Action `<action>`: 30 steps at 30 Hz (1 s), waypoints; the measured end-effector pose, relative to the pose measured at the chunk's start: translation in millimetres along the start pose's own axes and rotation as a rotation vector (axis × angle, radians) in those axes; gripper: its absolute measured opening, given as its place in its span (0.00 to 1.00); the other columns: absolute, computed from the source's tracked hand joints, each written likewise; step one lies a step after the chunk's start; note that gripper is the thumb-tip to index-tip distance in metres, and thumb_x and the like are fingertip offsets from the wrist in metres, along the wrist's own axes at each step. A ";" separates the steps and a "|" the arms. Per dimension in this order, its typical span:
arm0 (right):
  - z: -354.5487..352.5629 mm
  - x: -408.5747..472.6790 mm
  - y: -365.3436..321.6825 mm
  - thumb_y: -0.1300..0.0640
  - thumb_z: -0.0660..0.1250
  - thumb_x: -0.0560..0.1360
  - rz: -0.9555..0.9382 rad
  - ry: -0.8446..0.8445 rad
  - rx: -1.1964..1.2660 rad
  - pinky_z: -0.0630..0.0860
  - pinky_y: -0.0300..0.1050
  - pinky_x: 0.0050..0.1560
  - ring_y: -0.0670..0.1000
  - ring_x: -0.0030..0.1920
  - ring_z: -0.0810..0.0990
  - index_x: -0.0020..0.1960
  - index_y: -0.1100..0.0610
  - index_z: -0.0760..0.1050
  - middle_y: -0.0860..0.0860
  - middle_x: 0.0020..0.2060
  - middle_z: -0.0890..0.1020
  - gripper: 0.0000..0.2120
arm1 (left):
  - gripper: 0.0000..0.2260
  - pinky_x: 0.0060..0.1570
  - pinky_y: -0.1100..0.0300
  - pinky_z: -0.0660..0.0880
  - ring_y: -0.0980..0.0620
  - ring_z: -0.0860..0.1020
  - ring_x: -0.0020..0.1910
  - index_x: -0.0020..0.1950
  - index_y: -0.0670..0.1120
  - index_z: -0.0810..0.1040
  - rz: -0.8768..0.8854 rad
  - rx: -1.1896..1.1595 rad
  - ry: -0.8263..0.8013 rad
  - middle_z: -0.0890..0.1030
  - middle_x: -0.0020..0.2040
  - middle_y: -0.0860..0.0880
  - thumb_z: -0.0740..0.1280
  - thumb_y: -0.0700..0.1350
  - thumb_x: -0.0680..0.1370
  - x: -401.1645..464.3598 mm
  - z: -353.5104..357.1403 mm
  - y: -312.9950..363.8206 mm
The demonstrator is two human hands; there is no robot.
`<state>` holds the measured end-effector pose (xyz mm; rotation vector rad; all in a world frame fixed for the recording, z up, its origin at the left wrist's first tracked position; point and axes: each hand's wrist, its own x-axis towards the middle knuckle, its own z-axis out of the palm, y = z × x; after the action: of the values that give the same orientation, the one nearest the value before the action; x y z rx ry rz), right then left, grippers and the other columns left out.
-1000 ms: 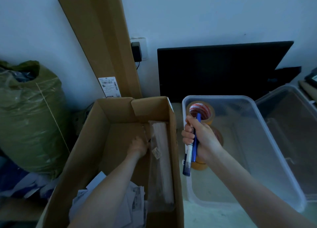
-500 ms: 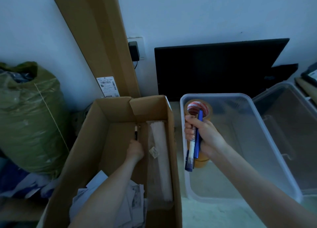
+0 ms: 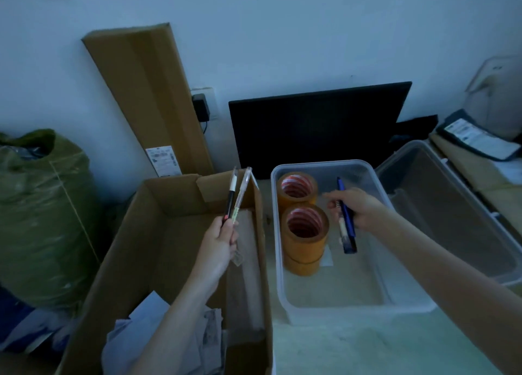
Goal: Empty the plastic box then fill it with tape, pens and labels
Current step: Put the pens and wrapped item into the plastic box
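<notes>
**Pens over the box**

My right hand (image 3: 357, 209) gripped two pens (image 3: 346, 222) above the plastic box (image 3: 378, 298), their long axes sloping down toward me, tape rolls (image 3: 303, 219) just left. My left hand (image 3: 219, 246) pinched two more pens (image 3: 236, 195), upright over the cardboard box (image 3: 132, 247), farther away. I judged the right should release first.

Clear plastic box (image 3: 333, 307), faintly frosted. Amber-orange tape rolls (image 3: 305, 239) with red-and-white striped cores. Dark blue pen (image 3: 346, 210) beside a cream, dark-tipped pen (image 3: 343, 230). Black-and-white pen (image 3: 230, 198) next to a transparent pen (image 3: 242, 193). Plain brown cardboard box (image 3: 135, 233). Olive-green plastic sack (image 3: 42, 219).
</notes>
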<state>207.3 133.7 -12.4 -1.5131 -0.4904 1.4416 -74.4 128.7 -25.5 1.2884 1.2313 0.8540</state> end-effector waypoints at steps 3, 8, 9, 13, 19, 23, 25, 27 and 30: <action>-14.2 23.7 5.8 0.69 0.59 0.77 0.050 0.076 -0.160 0.72 0.44 0.25 0.52 0.24 0.70 0.43 0.63 0.67 0.57 0.29 0.69 0.05 | 0.10 0.26 0.68 0.64 0.59 0.65 0.26 0.54 0.45 0.73 0.024 -0.022 -0.052 0.68 0.32 0.52 0.54 0.47 0.83 -10.5 17.7 14.8; -22.5 66.0 33.2 0.68 0.58 0.77 0.167 0.131 -0.368 0.73 0.47 0.30 0.54 0.29 0.70 0.42 0.63 0.66 0.58 0.31 0.71 0.06 | 0.10 0.25 0.69 0.63 0.58 0.64 0.26 0.53 0.45 0.73 0.036 0.007 -0.046 0.67 0.33 0.49 0.54 0.46 0.83 -6.8 36.7 20.1; -24.1 75.2 39.6 0.68 0.58 0.78 0.194 0.142 -0.356 0.73 0.49 0.31 0.54 0.30 0.70 0.41 0.63 0.66 0.58 0.32 0.72 0.06 | 0.09 0.24 0.69 0.63 0.58 0.65 0.26 0.52 0.46 0.73 0.022 0.003 -0.041 0.67 0.33 0.48 0.54 0.46 0.83 -3.5 38.3 20.0; -28.6 105.7 62.6 0.66 0.61 0.77 0.227 0.241 -0.272 0.72 0.40 0.23 0.53 0.30 0.73 0.41 0.62 0.67 0.57 0.33 0.73 0.06 | 0.09 0.23 0.70 0.64 0.58 0.65 0.25 0.52 0.46 0.74 -0.014 0.002 -0.023 0.68 0.33 0.48 0.55 0.45 0.83 8.1 39.0 17.0; -32.3 129.2 76.0 0.61 0.62 0.77 0.180 0.292 -0.181 0.77 0.49 0.38 0.56 0.35 0.74 0.39 0.60 0.70 0.59 0.37 0.76 0.08 | 0.09 0.23 0.69 0.62 0.59 0.65 0.24 0.52 0.47 0.74 -0.056 -0.015 -0.021 0.68 0.33 0.49 0.55 0.46 0.82 22.5 39.2 11.4; -36.3 128.7 71.6 0.51 0.59 0.79 0.212 0.236 -0.079 0.76 0.53 0.51 0.58 0.46 0.77 0.49 0.58 0.73 0.57 0.45 0.78 0.11 | 0.09 0.24 0.69 0.62 0.57 0.65 0.26 0.52 0.46 0.74 -0.043 0.013 -0.025 0.67 0.34 0.48 0.55 0.45 0.83 24.3 44.9 8.3; -38.1 125.3 66.5 0.51 0.60 0.80 0.176 0.249 -0.032 0.74 0.53 0.54 0.58 0.55 0.76 0.58 0.60 0.72 0.57 0.53 0.77 0.14 | 0.09 0.25 0.68 0.62 0.57 0.64 0.26 0.51 0.45 0.74 -0.035 0.028 -0.026 0.67 0.33 0.48 0.55 0.45 0.83 23.6 48.8 8.3; -37.6 116.0 59.1 0.52 0.61 0.80 0.110 0.271 -0.035 0.73 0.53 0.57 0.57 0.58 0.75 0.60 0.60 0.71 0.57 0.57 0.75 0.14 | 0.09 0.24 0.68 0.61 0.57 0.64 0.25 0.50 0.45 0.74 -0.034 0.020 -0.042 0.67 0.33 0.48 0.55 0.45 0.83 21.0 52.1 9.5; -33.5 91.7 40.9 0.59 0.60 0.80 -0.104 0.298 -0.058 0.74 0.50 0.56 0.55 0.53 0.76 0.60 0.61 0.72 0.59 0.56 0.78 0.11 | 0.10 0.25 0.67 0.61 0.58 0.64 0.25 0.51 0.44 0.74 -0.022 0.021 -0.055 0.67 0.33 0.48 0.55 0.45 0.83 12.9 57.9 12.1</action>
<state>245.8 177.3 -100.8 -1.6888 -0.4250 1.1063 -13.9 129.9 -23.7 1.3048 1.2121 0.7868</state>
